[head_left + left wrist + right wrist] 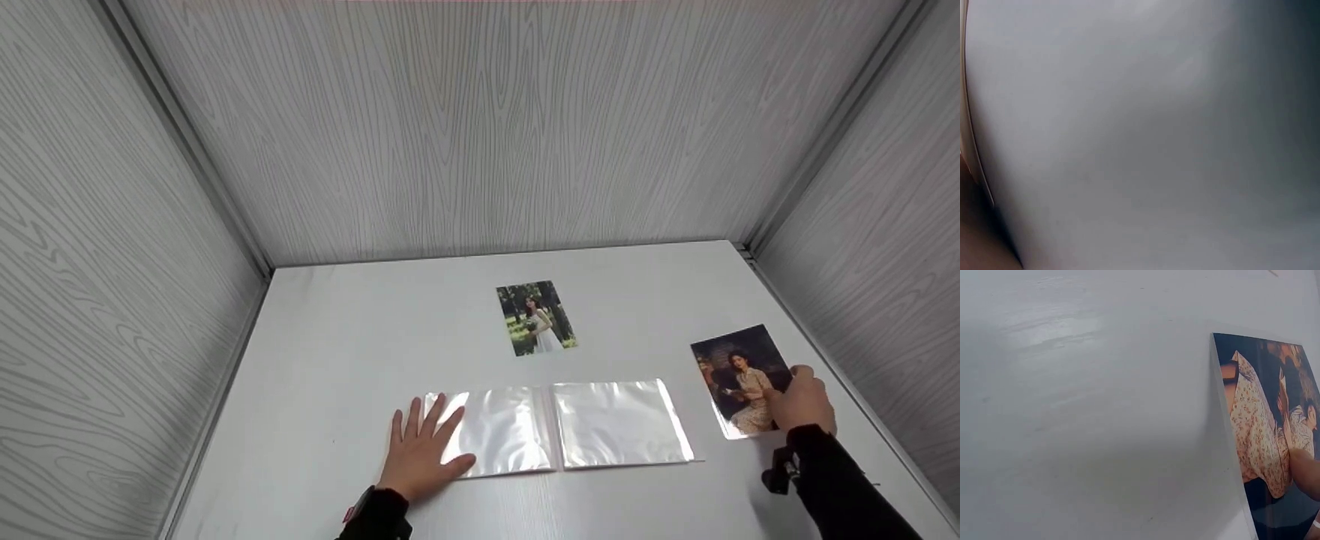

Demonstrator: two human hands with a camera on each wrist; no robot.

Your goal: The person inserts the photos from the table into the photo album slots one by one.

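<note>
An open photo album with clear sleeves [615, 424] lies on the white table. My left hand [420, 459] rests on the left end of its left page, fingers spread and straight. Over at the right, my right hand [804, 401] pinches a dark photo [735, 375] of a seated person in a patterned dress by its right edge. The right wrist view shows the thumb [1304, 468] on the face of this photo [1255, 422]; the fingers under it are hidden. The left wrist view is mostly blurred grey.
Behind the album, another photo [537, 319], of a person in a white dress among trees, lies on the table [337, 330]. Grey wood-grain panels stand at the back [480, 135], left [112, 285] and right [877, 225].
</note>
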